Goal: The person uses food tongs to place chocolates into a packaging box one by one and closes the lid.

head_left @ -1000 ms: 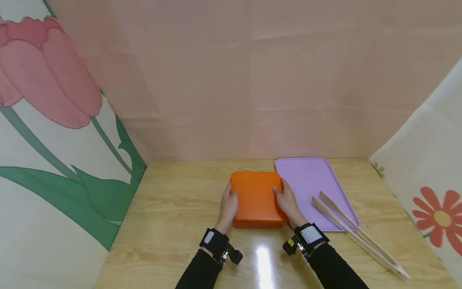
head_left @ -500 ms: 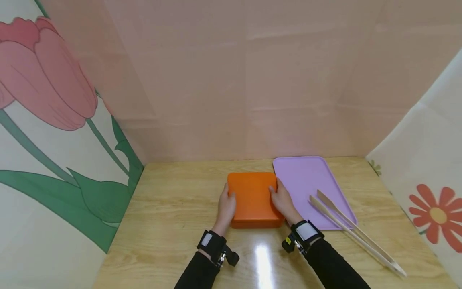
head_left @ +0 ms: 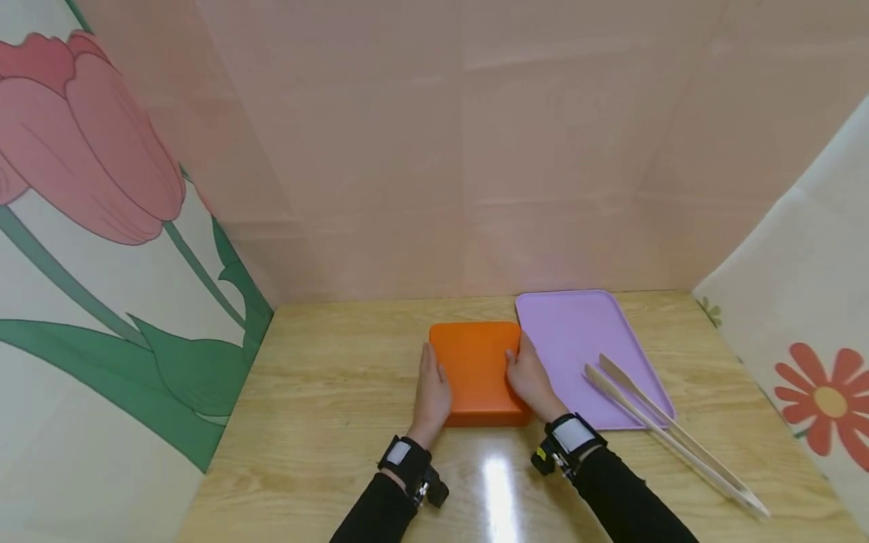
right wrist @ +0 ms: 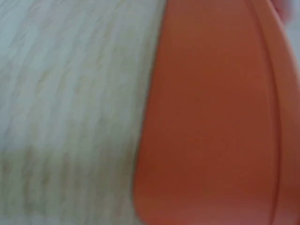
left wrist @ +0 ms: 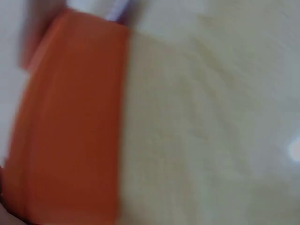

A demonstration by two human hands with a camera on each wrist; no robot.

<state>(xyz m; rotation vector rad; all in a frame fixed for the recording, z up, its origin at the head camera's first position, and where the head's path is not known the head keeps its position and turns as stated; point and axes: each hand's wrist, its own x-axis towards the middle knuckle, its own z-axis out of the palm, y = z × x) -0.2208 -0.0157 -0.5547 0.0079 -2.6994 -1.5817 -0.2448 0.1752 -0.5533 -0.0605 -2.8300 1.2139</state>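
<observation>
An orange lidded box (head_left: 475, 369) lies on the wooden table between the two hands; its lid seam shows in the right wrist view. Against its left side rests the left hand (head_left: 431, 396), fingers straight and pointing away, the thumb close beside the edge. The right hand (head_left: 532, 381) grips the right side, thumb over the top edge. Fingertips under or behind the box are hidden. Close up, the left wrist view shows the orange wall (left wrist: 77, 122), blurred.
Behind the right hand lies a flat purple tray (head_left: 563, 324). Long pale tongs (head_left: 606, 383) rest on its near right part and reach onto the table (head_left: 326, 392). A pink cloth (head_left: 380, 151) hangs behind, with floral cloths at both sides.
The left hand has slid slightly nearer along the box's side, and its thumb has moved with it. The right hand keeps its grip. The box stays about where it was.
</observation>
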